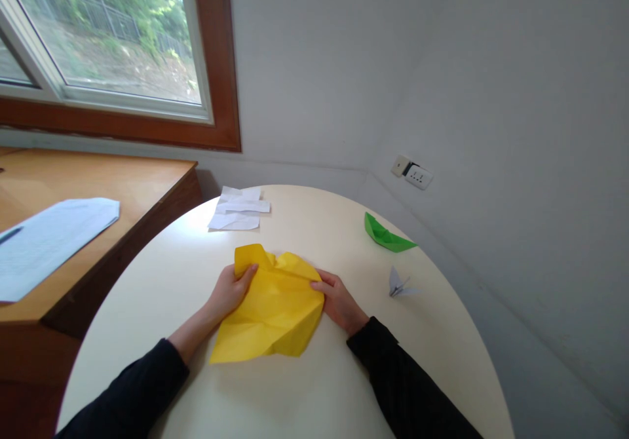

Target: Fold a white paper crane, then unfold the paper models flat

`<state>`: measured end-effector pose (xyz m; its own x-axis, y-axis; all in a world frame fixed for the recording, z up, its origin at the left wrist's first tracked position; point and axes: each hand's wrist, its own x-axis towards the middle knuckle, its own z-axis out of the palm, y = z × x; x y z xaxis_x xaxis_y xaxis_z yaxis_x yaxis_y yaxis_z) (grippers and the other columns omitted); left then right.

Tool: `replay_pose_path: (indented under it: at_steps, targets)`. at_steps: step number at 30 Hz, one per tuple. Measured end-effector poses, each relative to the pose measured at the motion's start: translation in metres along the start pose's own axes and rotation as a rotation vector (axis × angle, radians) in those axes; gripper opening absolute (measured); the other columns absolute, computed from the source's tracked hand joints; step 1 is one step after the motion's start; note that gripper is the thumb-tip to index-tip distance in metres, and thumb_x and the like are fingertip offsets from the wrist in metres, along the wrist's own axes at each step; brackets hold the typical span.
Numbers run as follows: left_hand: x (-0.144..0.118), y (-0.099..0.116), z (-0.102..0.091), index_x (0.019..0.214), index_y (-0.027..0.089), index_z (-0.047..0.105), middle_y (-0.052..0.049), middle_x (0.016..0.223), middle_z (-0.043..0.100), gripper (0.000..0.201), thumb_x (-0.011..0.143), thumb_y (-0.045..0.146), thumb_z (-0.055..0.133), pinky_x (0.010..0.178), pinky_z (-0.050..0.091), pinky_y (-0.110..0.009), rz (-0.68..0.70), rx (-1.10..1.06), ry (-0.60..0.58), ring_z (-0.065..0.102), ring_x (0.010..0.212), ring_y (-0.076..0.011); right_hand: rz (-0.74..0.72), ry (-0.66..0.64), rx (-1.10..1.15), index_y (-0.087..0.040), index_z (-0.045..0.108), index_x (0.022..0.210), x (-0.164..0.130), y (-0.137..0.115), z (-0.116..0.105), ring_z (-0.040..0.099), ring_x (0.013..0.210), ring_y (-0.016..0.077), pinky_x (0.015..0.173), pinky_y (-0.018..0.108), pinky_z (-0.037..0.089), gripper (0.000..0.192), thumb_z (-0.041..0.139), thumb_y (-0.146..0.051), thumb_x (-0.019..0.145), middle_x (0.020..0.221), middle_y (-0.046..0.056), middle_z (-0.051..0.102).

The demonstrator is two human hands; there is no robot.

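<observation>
A creased yellow paper sheet (271, 311) lies partly folded on the round cream table (304, 386). My left hand (230, 291) grips its upper left part, thumb on top of a raised fold. My right hand (338, 301) pinches the sheet's right edge, fingers curled on the paper. Both arms wear dark sleeves.
A green paper boat (386, 234) and a small grey folded paper figure (399, 284) sit at the table's right. White folded papers (237, 209) lie at the far edge. A wooden desk (147, 183) with a printed sheet (46, 239) stands left, below a window.
</observation>
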<state>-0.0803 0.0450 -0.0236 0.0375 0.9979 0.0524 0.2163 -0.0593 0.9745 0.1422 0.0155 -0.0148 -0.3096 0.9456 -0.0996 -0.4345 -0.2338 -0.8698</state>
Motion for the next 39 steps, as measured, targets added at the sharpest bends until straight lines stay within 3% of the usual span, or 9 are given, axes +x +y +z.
replay_pose_path:
  at_steps: [6, 12, 19, 27, 32, 35, 39]
  targets:
    - [0.0, 0.001, 0.0, 0.074, 0.011, 0.065, -0.008, 0.074, 0.069, 0.046, 0.068, 0.056, 0.056, 0.057, 0.049, -0.028, -0.01, -0.005, -0.006, 0.062, 0.069, -0.0234, -0.022, 0.002, -0.019, -0.016, 0.069, 0.092, -0.001, -0.001, 0.0, 0.064, 0.085, 0.0209, 0.082, 0.034, 0.046, 0.029, 0.069, -0.034, 0.069, 0.091, 0.007, 0.071]
    - [0.0, 0.0, 0.0, 0.072, 0.012, 0.064, -0.009, 0.075, 0.07, 0.045, 0.069, 0.055, 0.056, 0.056, 0.049, -0.028, 0.006, 0.007, -0.017, 0.063, 0.068, -0.0232, -0.079, 0.12, -0.044, -0.016, 0.069, 0.081, 0.003, 0.003, -0.001, 0.065, 0.077, 0.0204, 0.075, 0.033, 0.05, 0.025, 0.074, -0.033, 0.064, 0.082, 0.005, 0.071]
    - [0.0, 0.0, 0.0, 0.072, 0.011, 0.064, -0.01, 0.074, 0.07, 0.045, 0.068, 0.056, 0.056, 0.054, 0.049, -0.029, -0.011, 0.02, 0.001, 0.063, 0.067, -0.0244, -0.251, 0.308, -0.178, -0.017, 0.067, 0.073, 0.01, 0.01, -0.007, 0.063, 0.067, 0.0179, 0.069, 0.033, 0.051, 0.021, 0.074, -0.033, 0.061, 0.072, 0.002, 0.07]
    - [0.0, -0.001, 0.002, 0.071, 0.011, 0.064, -0.009, 0.073, 0.07, 0.044, 0.07, 0.054, 0.053, 0.054, 0.047, -0.028, 0.031, 0.119, 0.028, 0.062, 0.066, -0.0241, -0.36, 0.475, -0.309, -0.017, 0.062, 0.061, 0.011, 0.014, -0.005, 0.058, 0.058, 0.0137, 0.06, 0.027, 0.047, 0.018, 0.074, -0.03, 0.058, 0.062, 0.0, 0.065]
    - [-0.003, 0.006, 0.004, 0.07, 0.01, 0.064, -0.009, 0.07, 0.069, 0.046, 0.069, 0.055, 0.054, 0.053, 0.047, -0.028, 0.005, 0.076, 0.031, 0.062, 0.064, -0.0236, -0.228, 0.361, -0.029, -0.018, 0.062, 0.064, 0.007, 0.006, -0.005, 0.057, 0.06, 0.0135, 0.057, 0.024, 0.045, 0.007, 0.064, -0.024, 0.061, 0.062, -0.002, 0.064]
    - [-0.005, 0.007, 0.006, 0.075, 0.01, 0.064, -0.011, 0.076, 0.07, 0.047, 0.069, 0.056, 0.055, 0.056, 0.049, -0.03, -0.03, -0.011, -0.01, 0.063, 0.069, -0.0248, -0.062, 0.238, 0.16, -0.019, 0.065, 0.071, 0.006, 0.001, -0.006, 0.061, 0.069, 0.0167, 0.063, 0.027, 0.048, 0.017, 0.054, -0.02, 0.058, 0.07, -0.001, 0.068]
    - [-0.006, 0.007, 0.007, 0.075, 0.011, 0.064, -0.01, 0.077, 0.07, 0.044, 0.068, 0.054, 0.056, 0.059, 0.048, -0.029, -0.018, -0.012, -0.062, 0.062, 0.07, -0.0241, 0.028, 0.083, 0.126, -0.02, 0.065, 0.083, 0.002, -0.003, 0.003, 0.063, 0.086, 0.0213, 0.075, 0.032, 0.049, 0.029, 0.054, -0.015, 0.057, 0.084, 0.002, 0.07]
